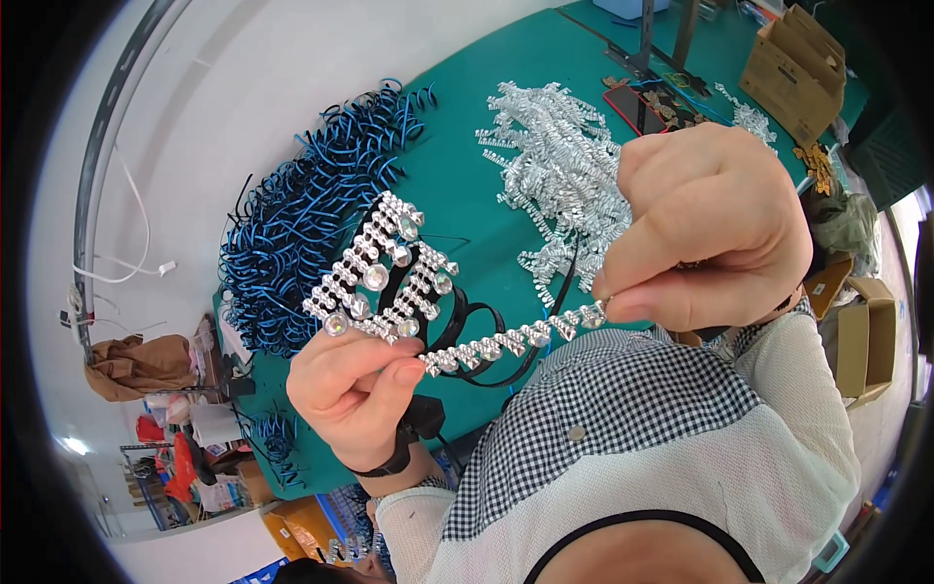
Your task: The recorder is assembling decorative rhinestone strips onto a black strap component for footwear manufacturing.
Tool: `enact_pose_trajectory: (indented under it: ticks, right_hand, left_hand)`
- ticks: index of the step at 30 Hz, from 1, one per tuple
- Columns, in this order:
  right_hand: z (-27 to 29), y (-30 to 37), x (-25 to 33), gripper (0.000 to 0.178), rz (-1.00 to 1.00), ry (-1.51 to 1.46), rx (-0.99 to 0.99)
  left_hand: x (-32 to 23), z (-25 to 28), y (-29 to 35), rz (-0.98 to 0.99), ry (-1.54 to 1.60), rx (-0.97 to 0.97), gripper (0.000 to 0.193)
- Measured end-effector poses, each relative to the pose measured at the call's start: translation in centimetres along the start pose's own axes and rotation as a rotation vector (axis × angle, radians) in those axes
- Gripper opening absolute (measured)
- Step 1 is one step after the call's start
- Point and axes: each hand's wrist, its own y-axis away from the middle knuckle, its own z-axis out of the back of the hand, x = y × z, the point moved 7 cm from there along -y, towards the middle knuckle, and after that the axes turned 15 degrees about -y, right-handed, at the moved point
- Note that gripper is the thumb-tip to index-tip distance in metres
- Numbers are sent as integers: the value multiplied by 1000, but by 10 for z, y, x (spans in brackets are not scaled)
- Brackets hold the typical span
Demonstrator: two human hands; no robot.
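A silver rhinestone trim [516, 343] is stretched between my hands above a green table. My left hand [352, 389] pinches it between thumb and fingers. My right hand [720, 229] grips the far end with thumb and forefinger, its other fingers curled in. Above my left hand, jewelled silver rows [375, 277] with larger round stones fold back on a dark backing. A thin black strap [477, 310] loops behind the trim. Whether the strap is joined to the trim I cannot tell.
Shiny blue-and-black coils [302, 209] heap up at the table's left side, and silver coils [559, 156] lie at its middle. A red-edged phone [634, 109] is beyond my right hand. Cardboard boxes [798, 73] stand at the far right. The green table [452, 127] meets a white wall.
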Motion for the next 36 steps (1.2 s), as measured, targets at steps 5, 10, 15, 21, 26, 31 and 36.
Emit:
enact_pose_trajectory:
  ticks: [5, 10, 15, 21, 26, 31, 36]
  right_hand:
    - [6, 4, -18, 10, -214, 20, -21]
    - [3, 7, -49, 11, -349, -188, -38]
    - [-6, 11, -61, 11, -348, -388, -19]
    - [-21, 12, -70, 12, -384, -567, -16]
    - [-13, 18, -61, 11, -364, -494, -21]
    - [-9, 17, -30, 9, -114, -325, -53]
    - [-10, 16, -12, 10, 56, -311, -46]
  left_hand:
    - [-5, -1, -4, -36, 151, 15, 23]
    - [-1, 0, 4, -13, 133, 35, 30]
    - [7, -4, 12, 66, 222, 0, 47]
    - [8, -3, 20, -6, 106, -137, 54]
    - [11, -12, 10, -51, 253, -71, 51]
    - [14, -15, 7, 33, 286, 13, 47]
    - [17, -19, 2, 0, 354, 95, 45]
